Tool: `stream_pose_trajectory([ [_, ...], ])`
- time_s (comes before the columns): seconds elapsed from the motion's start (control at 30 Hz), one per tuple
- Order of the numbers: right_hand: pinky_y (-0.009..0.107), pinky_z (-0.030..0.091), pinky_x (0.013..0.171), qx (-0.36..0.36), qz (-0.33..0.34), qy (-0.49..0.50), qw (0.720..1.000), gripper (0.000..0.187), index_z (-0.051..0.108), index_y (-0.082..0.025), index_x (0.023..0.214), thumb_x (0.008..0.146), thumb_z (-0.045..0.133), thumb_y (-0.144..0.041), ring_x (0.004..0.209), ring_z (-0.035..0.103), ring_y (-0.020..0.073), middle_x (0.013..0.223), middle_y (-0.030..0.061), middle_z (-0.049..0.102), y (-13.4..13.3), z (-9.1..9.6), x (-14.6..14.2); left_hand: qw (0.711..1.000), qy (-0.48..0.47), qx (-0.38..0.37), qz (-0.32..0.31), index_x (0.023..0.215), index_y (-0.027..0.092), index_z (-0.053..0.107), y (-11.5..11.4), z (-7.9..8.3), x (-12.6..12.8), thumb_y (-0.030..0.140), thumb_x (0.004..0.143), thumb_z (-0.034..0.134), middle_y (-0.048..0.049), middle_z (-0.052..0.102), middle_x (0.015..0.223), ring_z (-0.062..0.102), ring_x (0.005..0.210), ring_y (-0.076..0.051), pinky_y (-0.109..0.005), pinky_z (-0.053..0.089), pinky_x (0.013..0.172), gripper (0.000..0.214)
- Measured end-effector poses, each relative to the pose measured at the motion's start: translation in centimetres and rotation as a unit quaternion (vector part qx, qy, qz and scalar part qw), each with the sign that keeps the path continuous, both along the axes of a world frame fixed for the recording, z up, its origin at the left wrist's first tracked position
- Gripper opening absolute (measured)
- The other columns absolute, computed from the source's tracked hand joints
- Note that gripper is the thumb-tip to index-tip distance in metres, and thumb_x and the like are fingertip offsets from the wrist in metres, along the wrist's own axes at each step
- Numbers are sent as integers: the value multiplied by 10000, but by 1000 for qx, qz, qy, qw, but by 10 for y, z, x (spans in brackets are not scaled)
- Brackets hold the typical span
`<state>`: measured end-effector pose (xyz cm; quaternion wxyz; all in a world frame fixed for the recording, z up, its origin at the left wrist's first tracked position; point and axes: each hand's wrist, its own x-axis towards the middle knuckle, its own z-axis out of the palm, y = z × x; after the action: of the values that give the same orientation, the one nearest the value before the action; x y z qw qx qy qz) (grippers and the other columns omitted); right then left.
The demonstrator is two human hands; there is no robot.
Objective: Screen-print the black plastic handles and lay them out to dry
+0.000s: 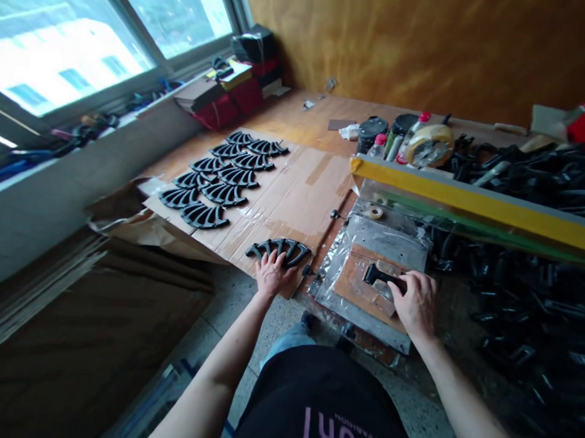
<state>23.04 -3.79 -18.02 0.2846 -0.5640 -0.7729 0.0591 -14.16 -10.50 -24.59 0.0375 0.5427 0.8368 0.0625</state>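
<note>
My right hand [415, 304] grips a black T-shaped handle [376, 275] by its stem. Its wide head points left over a brown pad [353, 271] on a metal plate [330, 290]. On the cardboard sheet [294, 199], the outstretched fingers of my left hand [270, 272] rest on a fan-shaped row of black handles [296, 251] near the front edge. Under my palm, part of that row is hidden. Farther back on the same cardboard lie several similar fans of black handles [230, 174], set in overlapping rows.
A yellow-faced ledge [479, 200] crosses behind the plate. Many black parts [531, 316] are heaped at right. Behind the ledge stand a tape roll [430, 146], bottles [378, 147] and dark jars [371, 132]. Stacked cardboard [88, 338] stands at lower left, below the window.
</note>
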Motion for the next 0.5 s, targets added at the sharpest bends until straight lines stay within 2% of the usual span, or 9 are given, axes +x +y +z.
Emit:
stream_pose_trajectory([
  [0.07, 396, 427, 911, 3, 77, 19, 997, 253, 639, -162, 962, 937, 517, -382, 1000, 558, 254, 1003, 128, 654, -3, 12, -26, 1000, -9, -8, -1, 1334, 285, 579, 1, 1, -4, 632, 821, 542, -58, 497, 1469, 374, 1359, -356, -516, 320, 1100, 620],
  [0.17, 325, 449, 908, -89, 239, 40, 966, 207, 653, -162, 990, 963, 482, -276, 971, 586, 202, 962, 88, 682, -10, 21, -94, 1000, -23, -13, 7, 1307, 297, 601, 2, 0, -6, 612, 816, 567, -33, 501, 1471, 378, 1360, -348, -496, 325, 1108, 584],
  [0.23, 307, 450, 917, -155, 305, -11, 940, 206, 667, -158, 1001, 959, 492, -257, 1015, 589, 199, 982, 91, 691, -11, 23, -146, 999, -29, -14, 9, 1296, 296, 611, 2, 0, -6, 605, 813, 576, -35, 501, 1471, 385, 1356, -352, -500, 331, 1105, 575],
  [0.3, 319, 459, 897, -200, 308, -106, 924, 233, 679, -141, 1010, 960, 488, -265, 1038, 598, 222, 983, 121, 696, -6, 25, -194, 999, -31, -14, 7, 1290, 289, 617, 2, 1, -6, 585, 815, 583, -46, 510, 1462, 387, 1355, -365, -518, 335, 1100, 561],
  [0.37, 334, 473, 852, -240, 279, -204, 907, 283, 689, -112, 1003, 972, 447, -255, 999, 633, 243, 944, 156, 702, 5, 26, -232, 999, -36, -16, -5, 1281, 291, 625, 2, 1, -10, 548, 814, 598, -47, 511, 1461, 376, 1363, -377, -544, 332, 1098, 533],
  [0.43, 341, 485, 816, -274, 272, -267, 883, 313, 700, -96, 1002, 973, 423, -237, 961, 664, 253, 954, 176, 706, 19, 26, -259, 998, -46, -20, -26, 1275, 298, 628, 6, 2, -17, 493, 801, 629, -41, 505, 1468, 359, 1376, -384, -567, 325, 1098, 513],
  [0.5, 339, 499, 797, -306, 286, -289, 861, 315, 717, -100, 986, 963, 441, -250, 945, 680, 259, 997, 175, 705, 31, 22, -280, 997, -59, -24, -47, 1277, 303, 626, 15, 2, -31, 439, 778, 662, -41, 501, 1471, 356, 1383, -386, -578, 322, 1100, 518],
])
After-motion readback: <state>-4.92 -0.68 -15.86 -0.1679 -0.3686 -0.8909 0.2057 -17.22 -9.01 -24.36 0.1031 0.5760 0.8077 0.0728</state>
